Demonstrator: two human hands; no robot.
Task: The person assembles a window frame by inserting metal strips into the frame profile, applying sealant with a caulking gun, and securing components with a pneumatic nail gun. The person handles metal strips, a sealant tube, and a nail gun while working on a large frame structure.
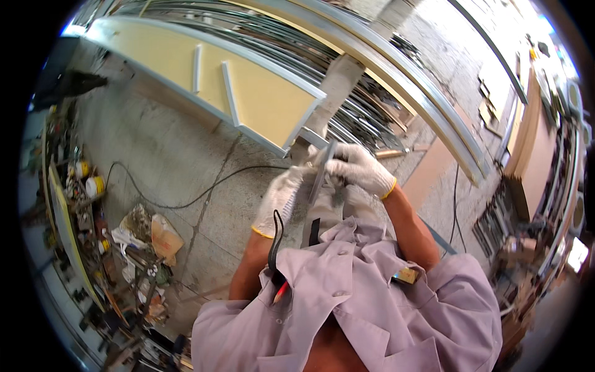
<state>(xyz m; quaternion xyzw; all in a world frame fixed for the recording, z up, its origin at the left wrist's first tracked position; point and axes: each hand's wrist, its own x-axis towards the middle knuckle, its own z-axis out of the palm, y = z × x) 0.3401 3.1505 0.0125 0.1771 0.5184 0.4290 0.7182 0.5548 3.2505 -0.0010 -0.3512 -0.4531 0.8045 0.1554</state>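
Note:
A narrow grey metal strip stands nearly on end in front of my body. My right hand, in a white knit glove with a yellow cuff, is closed on its upper part. From the other side my left hand, gloved alike, has its fingers closed against the same strip; their tips are partly hidden. Just beyond my hands lies the near corner of a long pale-yellow panel edged in grey metal. Two short metal strips, a slanted one and a shorter one, lie on the panel.
Long metal profiles cross at the upper right, above stacked bars. A black cable runs over the concrete floor. Crumpled scraps and cluttered shelves with a white tub are at left. Boards lean at right.

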